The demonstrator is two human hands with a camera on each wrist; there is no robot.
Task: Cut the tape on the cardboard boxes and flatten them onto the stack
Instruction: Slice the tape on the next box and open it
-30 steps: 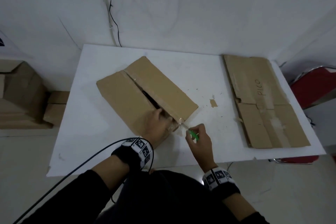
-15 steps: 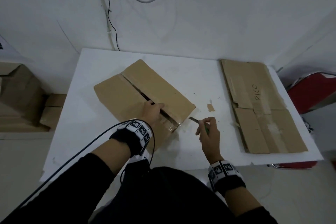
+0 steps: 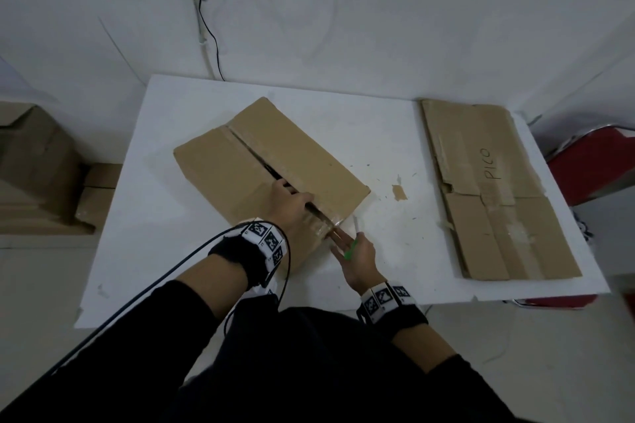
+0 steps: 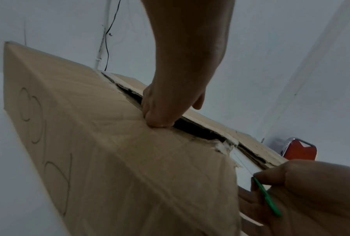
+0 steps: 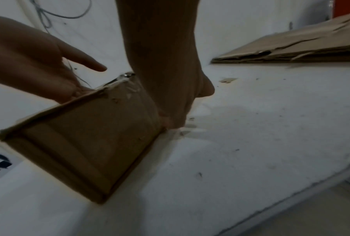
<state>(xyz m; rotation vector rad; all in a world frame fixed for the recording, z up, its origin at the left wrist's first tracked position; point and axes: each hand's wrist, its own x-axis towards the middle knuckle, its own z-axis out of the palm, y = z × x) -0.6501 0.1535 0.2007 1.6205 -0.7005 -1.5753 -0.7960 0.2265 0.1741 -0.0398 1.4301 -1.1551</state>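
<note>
A brown cardboard box [image 3: 281,154] lies slantwise in the middle of the white table [image 3: 395,251]. Its top seam gapes open as a dark slit. My left hand [image 3: 292,199] has its fingers curled into that slit and grips the left flap's edge [image 4: 160,118]. My right hand [image 3: 347,244] pinches a green-handled cutter [image 3: 351,249] under the thumb, blade pointing away, while its straight fingers lie against the box's taped near end [image 5: 89,135]. Clear tape still wrinkles over that end's top corner [image 5: 129,86]. Flattened cardboard sheets [image 3: 498,189] lie stacked at the table's right.
A small cardboard scrap [image 3: 399,192] and bits of debris lie between the box and the stack. More boxes [image 3: 34,165] sit on the floor at left. A red chair [image 3: 598,165] stands beyond the table's right edge. A cable hangs on the wall behind.
My right hand, which had drawn away to the right with the cutter, has come back to the box's near end. The left hand stays in the seam.
</note>
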